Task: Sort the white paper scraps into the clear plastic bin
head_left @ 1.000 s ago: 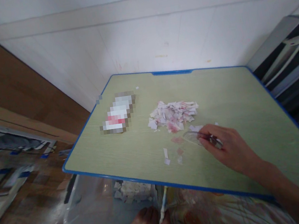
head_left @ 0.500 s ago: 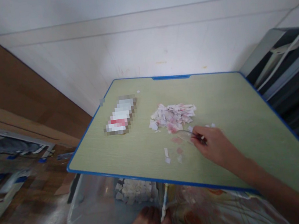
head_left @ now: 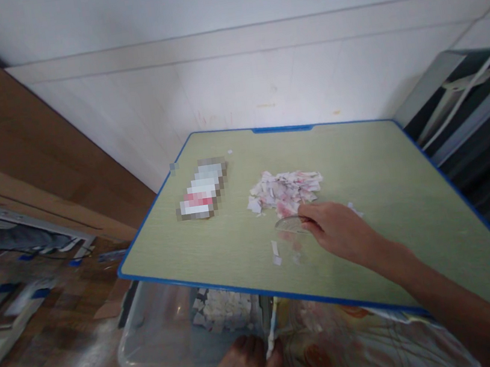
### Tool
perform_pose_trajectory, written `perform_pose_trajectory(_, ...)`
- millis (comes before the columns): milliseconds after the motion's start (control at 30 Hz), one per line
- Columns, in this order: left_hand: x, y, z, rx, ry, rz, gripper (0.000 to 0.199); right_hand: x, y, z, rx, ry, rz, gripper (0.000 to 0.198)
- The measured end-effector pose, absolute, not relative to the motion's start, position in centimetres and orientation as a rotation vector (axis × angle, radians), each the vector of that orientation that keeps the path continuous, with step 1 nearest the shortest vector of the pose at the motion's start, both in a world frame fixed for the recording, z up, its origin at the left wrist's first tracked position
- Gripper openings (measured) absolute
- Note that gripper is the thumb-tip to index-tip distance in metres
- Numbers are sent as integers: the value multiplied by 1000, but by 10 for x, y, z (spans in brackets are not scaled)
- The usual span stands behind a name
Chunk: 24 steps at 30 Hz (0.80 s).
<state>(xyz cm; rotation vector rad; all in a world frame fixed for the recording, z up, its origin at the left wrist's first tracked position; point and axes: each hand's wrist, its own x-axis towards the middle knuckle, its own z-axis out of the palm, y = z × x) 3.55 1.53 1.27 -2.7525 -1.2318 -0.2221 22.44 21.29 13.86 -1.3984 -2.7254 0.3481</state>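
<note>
My right hand (head_left: 337, 225) is closed on a thin, clear, curved piece (head_left: 289, 224) with a dark rim; its exact kind is unclear. This piece lies low over the board, just in front of a heap of torn paper scraps (head_left: 284, 187), white with pink patches. A few loose scraps (head_left: 275, 252) lie nearer the front edge. Below the board, my left hand (head_left: 243, 366) is closed on a pale, narrow rod-like piece (head_left: 272, 328), which rises between thumb and forefinger. Beside that hand, more white scraps (head_left: 226, 309) sit in a clear plastic bin (head_left: 150, 324).
The pale green board (head_left: 190, 246) has a blue rim and backs onto a white wall (head_left: 231, 88). A phone-like object (head_left: 204, 189), blurred out, lies on its left. Patterned fabric (head_left: 341, 346) is below the front edge. Dark folded items (head_left: 488, 131) stand at right.
My right hand has moved slightly left and up towards the heap, and the clear piece has turned to show more of its curved face. My left hand keeps its grip; the view has shifted slightly.
</note>
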Motion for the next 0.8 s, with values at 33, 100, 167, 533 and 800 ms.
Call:
perform_pose_trajectory(33, 35, 15, 13, -2753, -1233, -217, 49, 225, 212, 139, -1394, -2740, 346, 13)
perform_pose_trajectory(100, 35, 15, 12, -2751, -1233, -220, 51, 227, 210, 140, -1384, -2765, 345, 14)
perform_pose_trajectory(167, 35, 15, 11, -2748, -1236, -218, 51, 229, 208, 141, -1372, -2788, 346, 14)
perform_pose_trajectory(533, 35, 16, 11, -2759, -1246, -182, 45, 237, 202, 148, -1216, -2934, 385, 15)
perform_pose_trajectory(800, 34, 15, 10, -2753, -1235, -162, 47, 243, 198, 147, -1017, -3002, 345, 20)
